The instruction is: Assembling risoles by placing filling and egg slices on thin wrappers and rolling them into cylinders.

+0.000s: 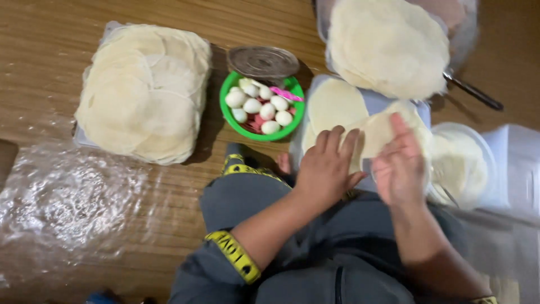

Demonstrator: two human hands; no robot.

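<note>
Hands worked at the near right: our left hand (326, 166) lay flat and open on a thin wrapper (336, 104), our right hand (400, 163) open, peeling another wrapper (379, 132). Two stacks (143, 93) remained; a green bowl of small eggs (261, 108) sat between, on wooden floor (50, 34).

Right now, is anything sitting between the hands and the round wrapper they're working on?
Nothing visible does. The left hand and right hand already rest directly on the thin round wrapper on the board. The green bowl of eggs sits off to their left.
</note>
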